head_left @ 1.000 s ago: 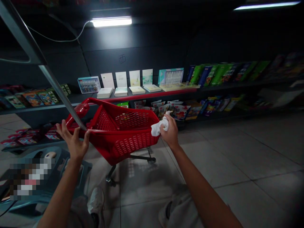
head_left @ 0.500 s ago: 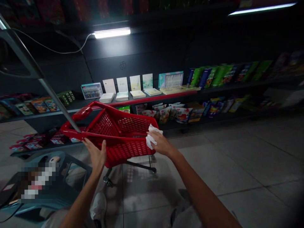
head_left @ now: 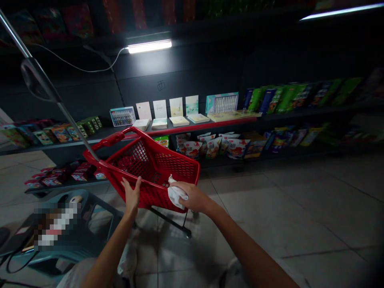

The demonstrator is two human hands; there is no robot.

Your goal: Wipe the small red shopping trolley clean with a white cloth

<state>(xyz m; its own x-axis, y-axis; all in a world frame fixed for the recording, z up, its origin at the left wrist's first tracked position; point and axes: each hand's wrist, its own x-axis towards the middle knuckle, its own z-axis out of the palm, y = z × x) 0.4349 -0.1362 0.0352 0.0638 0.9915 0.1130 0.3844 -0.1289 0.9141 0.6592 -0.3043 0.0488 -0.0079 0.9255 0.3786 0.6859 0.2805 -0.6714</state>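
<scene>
Swung round and tipped harder since the last frame: red lattice-walled plastic trolley basket (head_left: 177, 166), between both grips, stiff and light, best held by its rim; right grip (head_left: 187, 196) pinching crumpled white cloth (head_left: 176, 195) on the front rim, left grip (head_left: 131, 196) spread against the near wall, shelf packets (head_left: 210, 147) well beyond, labels too dim to read.

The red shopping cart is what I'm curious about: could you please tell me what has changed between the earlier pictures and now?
The red shopping cart has tilted and turned. The right hand has moved down from the top rim to the near lower corner, keeping hold of the white cloth. The left hand has shifted rightward along the near rim. Nothing was let go. The packets on the shelf stayed in place.
</scene>
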